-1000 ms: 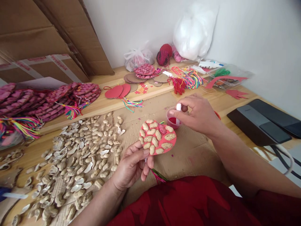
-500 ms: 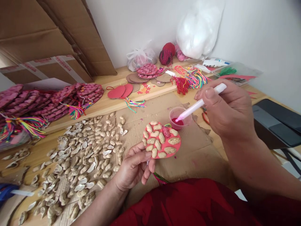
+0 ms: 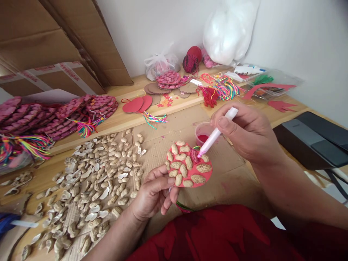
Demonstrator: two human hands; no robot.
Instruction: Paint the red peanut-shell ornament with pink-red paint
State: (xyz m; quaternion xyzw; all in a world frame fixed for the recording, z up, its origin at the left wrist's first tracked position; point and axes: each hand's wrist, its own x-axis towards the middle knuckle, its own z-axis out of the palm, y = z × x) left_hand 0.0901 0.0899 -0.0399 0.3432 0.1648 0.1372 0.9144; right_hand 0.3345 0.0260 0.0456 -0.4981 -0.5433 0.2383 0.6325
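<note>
A red disc (image 3: 193,170) covered with peanut shells is pinched at its lower left edge by my left hand (image 3: 157,190). One shell (image 3: 194,155) near its top is coloured dark pink; the others are plain tan. My right hand (image 3: 241,127) grips a white pen-like brush (image 3: 216,134), whose pink tip touches or nearly touches the right side of the pink shell. Behind the brush stands a small clear cup (image 3: 202,131) with dark pink liquid, partly hidden by the brush and fingers. A green and pink tassel (image 3: 183,207) hangs below the disc.
Loose peanut shells (image 3: 100,181) cover the cardboard at the left. Stacked pink discs (image 3: 65,116) with bright tassels lie behind them. Red discs (image 3: 137,104) and coloured threads (image 3: 225,87) rest at the back. A black and grey device (image 3: 315,139) is on the right.
My right hand has moved left and slightly down, bringing the brush tip from the cup to the pink shell. The disc has shifted slightly right and down in my left hand.
</note>
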